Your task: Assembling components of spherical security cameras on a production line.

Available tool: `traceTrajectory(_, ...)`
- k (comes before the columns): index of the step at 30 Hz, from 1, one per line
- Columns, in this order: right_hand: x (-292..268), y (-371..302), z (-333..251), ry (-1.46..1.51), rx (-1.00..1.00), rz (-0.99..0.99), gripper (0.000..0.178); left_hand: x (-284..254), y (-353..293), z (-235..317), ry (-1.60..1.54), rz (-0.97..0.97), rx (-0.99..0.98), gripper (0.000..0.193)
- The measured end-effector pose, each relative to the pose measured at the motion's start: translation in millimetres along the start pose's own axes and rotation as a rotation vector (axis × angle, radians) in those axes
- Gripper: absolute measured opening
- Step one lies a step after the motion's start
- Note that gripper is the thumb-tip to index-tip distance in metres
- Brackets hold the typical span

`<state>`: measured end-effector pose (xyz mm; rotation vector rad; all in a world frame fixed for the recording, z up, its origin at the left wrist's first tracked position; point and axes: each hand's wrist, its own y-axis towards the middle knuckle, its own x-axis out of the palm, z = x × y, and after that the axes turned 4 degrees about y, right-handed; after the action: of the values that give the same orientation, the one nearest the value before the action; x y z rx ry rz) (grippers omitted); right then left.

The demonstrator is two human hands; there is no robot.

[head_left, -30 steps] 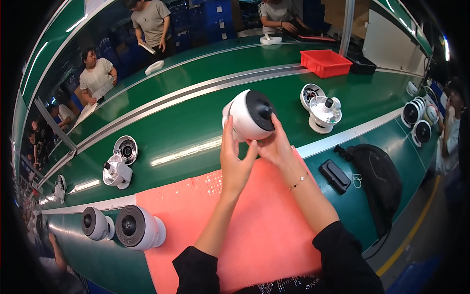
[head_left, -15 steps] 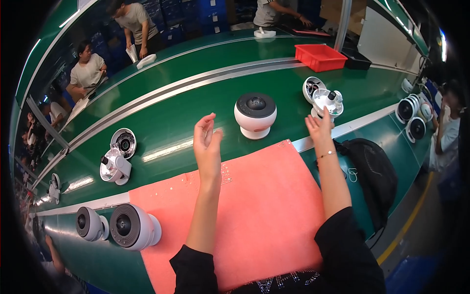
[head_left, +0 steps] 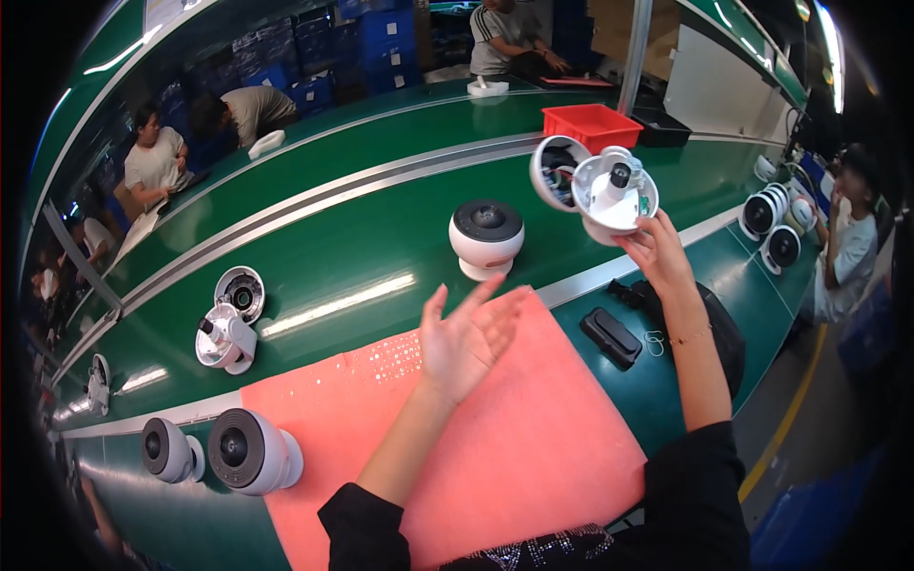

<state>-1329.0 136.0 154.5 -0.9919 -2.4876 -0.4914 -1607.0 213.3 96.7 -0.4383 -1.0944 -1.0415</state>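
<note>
My right hand point(head_left: 654, 249) grips the edge of an opened white camera housing point(head_left: 612, 205) and holds it up above the green belt. A black cylinder stands inside it, and its round white half-shell point(head_left: 555, 171) hangs at its left with wires inside. My left hand point(head_left: 468, 344) is empty above the pink mat point(head_left: 533, 438), palm up and fingers spread. Just beyond that hand a closed white camera point(head_left: 486, 238) with a dark round face stands on the belt. Small shiny bits point(head_left: 392, 362) lie on the mat's far left part.
Another opened camera housing point(head_left: 225, 338) sits on the belt at left. Two closed cameras point(head_left: 249, 451) rest by the mat's left edge. A black case point(head_left: 610, 338) and a black bag point(head_left: 719, 333) lie at right. A red bin point(head_left: 590, 128) stands at the back; several people are nearby.
My right hand has taken hold of the opened camera housing and lifted it off the belt. My left hand has turned palm up and moved right. The black case has come into sight beside the bag.
</note>
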Motion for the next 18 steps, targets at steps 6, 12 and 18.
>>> traceTrajectory(6,23,-74,-6,-0.044,0.461,-0.565,0.048,-24,-58,-33,-0.389,-0.254,-0.241,0.076)
traceTrajectory(12,27,-122,37,-0.163,0.795,-0.570,0.052,-43,-140,-9,-0.423,0.036,-0.185,0.076)
traceTrajectory(18,33,-152,50,-0.342,0.896,-0.603,0.052,-2,-208,13,0.286,0.499,0.051,0.066)
